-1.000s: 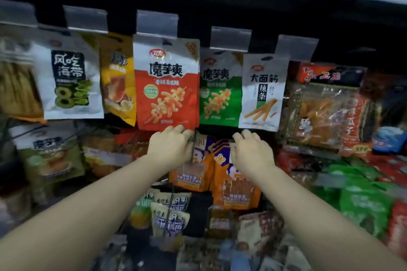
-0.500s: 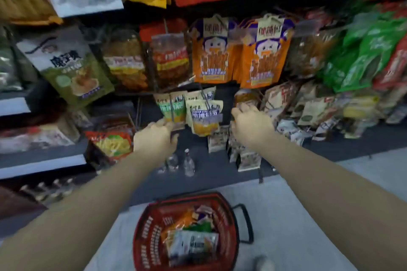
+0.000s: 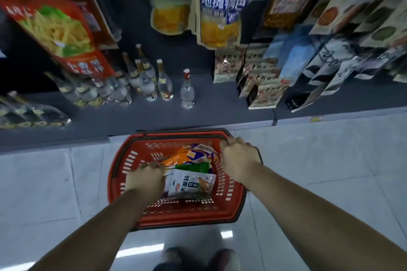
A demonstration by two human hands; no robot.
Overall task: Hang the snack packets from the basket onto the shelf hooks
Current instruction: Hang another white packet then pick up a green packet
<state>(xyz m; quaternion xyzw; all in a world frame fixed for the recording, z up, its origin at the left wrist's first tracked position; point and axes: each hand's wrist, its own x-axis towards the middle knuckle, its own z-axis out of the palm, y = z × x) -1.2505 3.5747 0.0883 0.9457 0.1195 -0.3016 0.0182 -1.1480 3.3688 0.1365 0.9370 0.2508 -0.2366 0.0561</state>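
A red plastic basket (image 3: 120,160) stands on the floor tiles in front of the shelf. Inside lie a white snack packet (image 3: 191,185), a green one (image 3: 197,167) and an orange-and-purple one (image 3: 187,156). My left hand (image 3: 145,179) is down in the basket with its fingers curled against the left edge of the packets. Whether it grips one is hidden. My right hand (image 3: 239,158) is closed over the basket's right rim, by the black handle (image 3: 260,156).
Small glass bottles (image 3: 187,90) stand on the grey bottom shelf (image 3: 198,119) just beyond the basket. Yellow snack bags (image 3: 218,17) hang above them, and standing packets (image 3: 262,77) fill the right. My shoes (image 3: 198,257) are at the bottom edge.
My view has swung down from the hanging packets to the floor. Both hands dropped from the shelf hooks to the basket; the left went inside it and the right onto its rim.
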